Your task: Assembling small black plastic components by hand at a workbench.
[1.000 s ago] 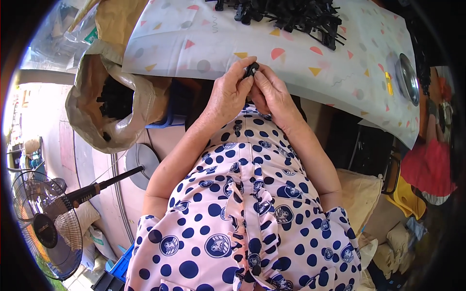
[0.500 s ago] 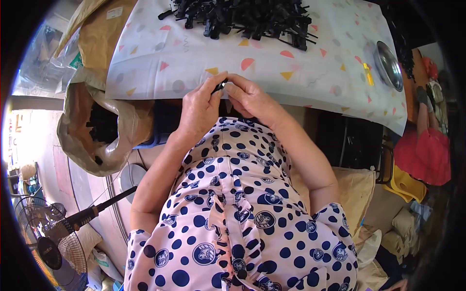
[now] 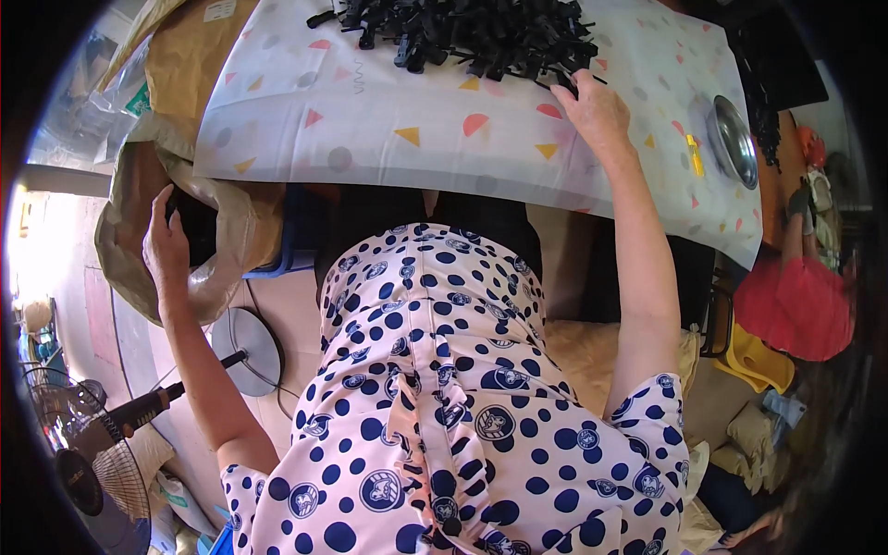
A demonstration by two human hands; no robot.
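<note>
A heap of small black plastic parts (image 3: 462, 37) lies at the far side of the table. My right hand (image 3: 599, 113) is at the heap's right near edge, its thumb and forefinger closing around a black part there. On the left, my left hand (image 3: 165, 250) reaches over the mouth of an open sack (image 3: 239, 245), its visible fingers apart. Dark pieces lie inside the sack. The sack's shadow partly hides the left fingertips, and no held part shows there.
A patterned white cloth covers the table (image 3: 370, 157). At the right stand a metal bowl (image 3: 733, 143) and a small yellow object (image 3: 695, 155). A fan (image 3: 83, 481) is at lower left. Another person's red garment (image 3: 795, 314) shows at right, near a yellow plastic chair (image 3: 757, 356).
My hands, together around a small black piece at the table's near edge, have moved apart. The left went to the sack, the right forward to the heap.
</note>
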